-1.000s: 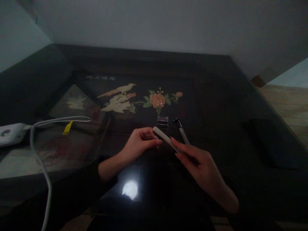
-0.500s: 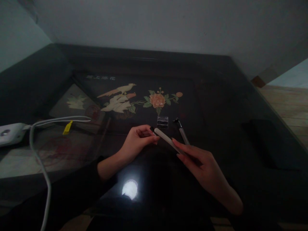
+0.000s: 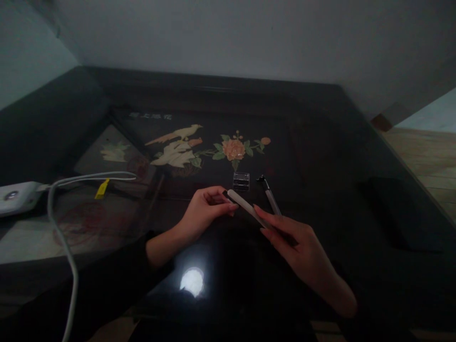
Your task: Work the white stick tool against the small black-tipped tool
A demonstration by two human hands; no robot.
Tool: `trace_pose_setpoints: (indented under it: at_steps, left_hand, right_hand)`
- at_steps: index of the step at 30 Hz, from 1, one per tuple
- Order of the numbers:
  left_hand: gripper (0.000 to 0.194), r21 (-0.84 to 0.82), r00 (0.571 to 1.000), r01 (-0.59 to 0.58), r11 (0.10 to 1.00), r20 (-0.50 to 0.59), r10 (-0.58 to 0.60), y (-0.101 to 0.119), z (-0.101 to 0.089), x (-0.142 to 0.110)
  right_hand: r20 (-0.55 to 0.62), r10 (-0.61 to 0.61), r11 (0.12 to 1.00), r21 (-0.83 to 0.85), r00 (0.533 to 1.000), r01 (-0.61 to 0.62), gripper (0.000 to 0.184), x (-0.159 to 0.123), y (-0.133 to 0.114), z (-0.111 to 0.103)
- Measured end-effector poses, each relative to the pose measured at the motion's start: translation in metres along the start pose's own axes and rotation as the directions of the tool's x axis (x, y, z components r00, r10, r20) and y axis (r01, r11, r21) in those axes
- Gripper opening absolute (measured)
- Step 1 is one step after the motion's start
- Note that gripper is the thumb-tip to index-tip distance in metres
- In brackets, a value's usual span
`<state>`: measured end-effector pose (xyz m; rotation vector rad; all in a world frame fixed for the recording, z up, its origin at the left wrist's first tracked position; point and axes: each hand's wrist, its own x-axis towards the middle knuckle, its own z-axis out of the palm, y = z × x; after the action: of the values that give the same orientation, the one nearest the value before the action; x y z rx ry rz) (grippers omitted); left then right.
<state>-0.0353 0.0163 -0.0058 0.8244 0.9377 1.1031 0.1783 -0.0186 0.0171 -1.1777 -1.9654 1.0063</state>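
Note:
My right hand grips a slim, pale, round-ended stick between thumb and fingers, its far end pointing up and left. My left hand is closed in a pinch beside that far end. A small dark piece shows at its fingertips, against or just beside the stick; I cannot tell its kind. Just beyond my hands, a small clear case lies on the table. To its right rests a slim silver tool with a black angled head, its lower end hidden behind my right hand.
The glossy black table bears a bird-and-flower inlay. A white device with a white cable and yellow tag lies at left. A flat dark object lies at right. A wall stands behind.
Almost nothing differs. The view has shifted slightly, and both hands keep the same hold, with the stick and dark piece staying close together.

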Motion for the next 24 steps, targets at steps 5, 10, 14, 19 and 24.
trace_pose_setpoints:
  at_steps: [5,10,14,19,24]
  left_hand:
    - [0.02,-0.056,0.997,-0.048,0.997,-0.058,0.045,0.001,-0.003,0.002]
    - [0.019,-0.042,0.998,-0.045,0.998,-0.034,0.043,0.0,-0.004,0.001]
    - [0.018,0.028,1.0,0.005,1.0,0.03,-0.006,0.002,0.0,-0.001]
    - [0.013,0.129,0.991,0.063,0.99,0.108,-0.078,0.01,0.009,-0.003]
    - [0.015,0.111,0.995,0.064,0.992,0.068,-0.071,0.006,0.007,-0.003]
  right_hand:
    - [0.019,0.018,0.999,-0.034,1.0,-0.017,0.038,-0.001,-0.001,-0.006]
    - [0.01,0.015,1.0,-0.026,1.0,-0.015,0.039,-0.002,-0.001,-0.007]
    - [-0.003,0.009,1.0,0.015,1.0,-0.009,0.04,-0.002,0.0,-0.002]
    - [-0.006,-0.006,0.999,0.032,1.0,0.007,0.039,-0.001,-0.001,0.002]
    - [-0.011,0.008,1.0,0.014,1.0,-0.008,0.04,-0.003,0.0,0.001]
